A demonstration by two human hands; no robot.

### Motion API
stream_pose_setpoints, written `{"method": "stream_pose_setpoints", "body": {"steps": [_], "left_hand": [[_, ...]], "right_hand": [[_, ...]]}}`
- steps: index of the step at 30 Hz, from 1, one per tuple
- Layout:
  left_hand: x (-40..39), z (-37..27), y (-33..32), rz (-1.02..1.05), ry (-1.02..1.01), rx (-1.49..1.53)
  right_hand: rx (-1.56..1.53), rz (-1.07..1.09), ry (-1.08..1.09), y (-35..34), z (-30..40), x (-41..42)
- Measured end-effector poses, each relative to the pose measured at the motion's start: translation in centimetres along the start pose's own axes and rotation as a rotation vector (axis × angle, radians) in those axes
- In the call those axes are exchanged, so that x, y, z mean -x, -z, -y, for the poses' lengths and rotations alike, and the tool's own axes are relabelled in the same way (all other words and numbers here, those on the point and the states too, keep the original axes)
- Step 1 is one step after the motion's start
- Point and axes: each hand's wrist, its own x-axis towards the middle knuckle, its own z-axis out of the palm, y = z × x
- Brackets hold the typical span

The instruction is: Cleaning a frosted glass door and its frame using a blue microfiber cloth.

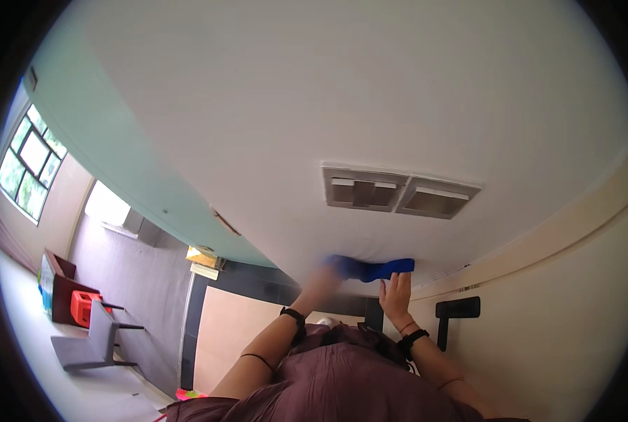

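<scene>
A deep blue cloth [369, 269] lies stretched sideways and rumpled against the white wall [271, 132], below a pair of wall switches. My left hand [321, 282], blurred by motion, is at the left end of the cloth and appears to grip it. At the other end, my right hand [396, 295] holds the cloth's lower right part with its fingers pointing up. Each wrist wears a black band. The two wall switch plates, a left one [364, 189] and a right one [440, 198], sit side by side above the cloth.
A door [535, 316] with a black lever handle [459, 308] is close on my right. To the left, a pale green wall [129, 153] leads towards a window [32, 163]. A grey chair [95, 337], a red plastic stool [83, 307] and a dark wooden cabinet [55, 290] stand farther off.
</scene>
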Motion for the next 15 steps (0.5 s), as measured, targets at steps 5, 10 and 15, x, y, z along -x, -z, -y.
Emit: {"method": "stream_pose_setpoints", "body": {"steps": [5,10,15], "left_hand": [[1.5,-1.6,8.7,-0.35,0.031,0.047],[0.4,2.1,13.5,-0.741,0.056,-0.465],[-0.7,2.2,23.8,-1.08,0.047,-0.393]], "right_hand": [[-0.119,-0.101,0.133,-1.0,1.3,-1.1],[-0.145,-0.147,0.422,0.9,7.5,-7.4],[-0.1,-0.269,0.569,3.7,15.6,-12.6]]}}
